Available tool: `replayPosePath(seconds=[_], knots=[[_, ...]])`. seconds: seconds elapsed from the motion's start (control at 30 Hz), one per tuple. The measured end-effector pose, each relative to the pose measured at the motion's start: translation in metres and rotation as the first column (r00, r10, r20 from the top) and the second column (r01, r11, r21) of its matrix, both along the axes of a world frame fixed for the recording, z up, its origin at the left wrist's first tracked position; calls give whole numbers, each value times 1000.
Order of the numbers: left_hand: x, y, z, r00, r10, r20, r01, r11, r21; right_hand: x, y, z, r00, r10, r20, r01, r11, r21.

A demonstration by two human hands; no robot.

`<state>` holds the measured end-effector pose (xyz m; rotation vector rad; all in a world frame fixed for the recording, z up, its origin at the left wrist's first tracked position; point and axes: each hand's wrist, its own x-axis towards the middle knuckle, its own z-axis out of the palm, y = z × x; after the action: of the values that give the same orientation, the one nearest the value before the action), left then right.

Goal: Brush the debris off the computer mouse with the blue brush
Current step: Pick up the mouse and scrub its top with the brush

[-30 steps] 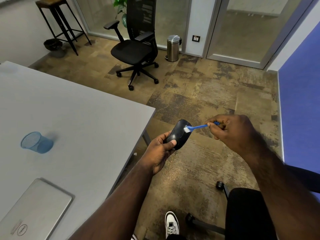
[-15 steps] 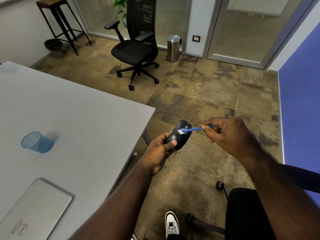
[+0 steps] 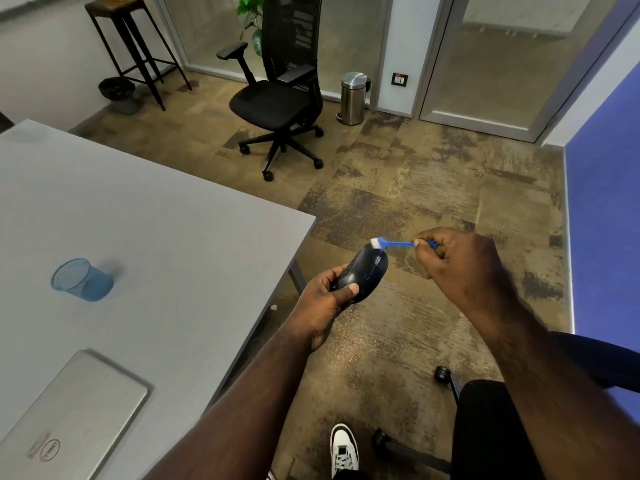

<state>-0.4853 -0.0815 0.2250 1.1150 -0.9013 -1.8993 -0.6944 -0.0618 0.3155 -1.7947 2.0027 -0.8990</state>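
My left hand (image 3: 323, 299) grips a black computer mouse (image 3: 367, 271) from below, thumb over its near end, holding it in the air past the table's corner. My right hand (image 3: 457, 265) pinches the handle of a thin blue brush (image 3: 398, 244). The brush's white bristles rest at the far tip of the mouse. The handle's rear end is hidden in my fingers.
A grey table (image 3: 156, 237) lies to the left with a blue mesh cup (image 3: 81, 279) and a closed silver laptop (image 3: 69, 417) on it. A black office chair (image 3: 280, 98), a steel bin (image 3: 353, 97) and a stool (image 3: 135, 46) stand on the carpet beyond. A second black chair (image 3: 485, 431) is below my right arm.
The brush head has swept from the middle of the mouse's top up to its far tip. My right hand rose slightly; the left hand kept the mouse nearly still.
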Motion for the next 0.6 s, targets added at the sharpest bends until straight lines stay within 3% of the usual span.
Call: replayPosePath(seconds=[0.1,0.2,0.27,0.37,0.43,0.53,0.6], knots=[[0,-1,0,1000,18,6,-18,1000,-11,4,4,-1,992,105,70,-110,991,82],[2,-1,1,999,39,-23,-39,999,16,-4,0,-5,999,-39,-32,40,999,24],[3,-1,2,996,62,-60,-59,997,52,-11,-1,-7,996,-84,17,84,996,-7],[5,-2,2,983,94,-160,-77,991,110,-10,4,-9,979,51,200,-65,996,66],[5,-3,4,964,121,-239,-88,986,144,-8,6,-14,981,95,167,-113,988,104],[8,-3,4,950,156,-272,-102,974,200,-13,3,-18,993,-41,110,34,997,69],[9,-1,4,943,181,-278,-117,966,231,-14,2,-18,988,-29,150,22,999,46]])
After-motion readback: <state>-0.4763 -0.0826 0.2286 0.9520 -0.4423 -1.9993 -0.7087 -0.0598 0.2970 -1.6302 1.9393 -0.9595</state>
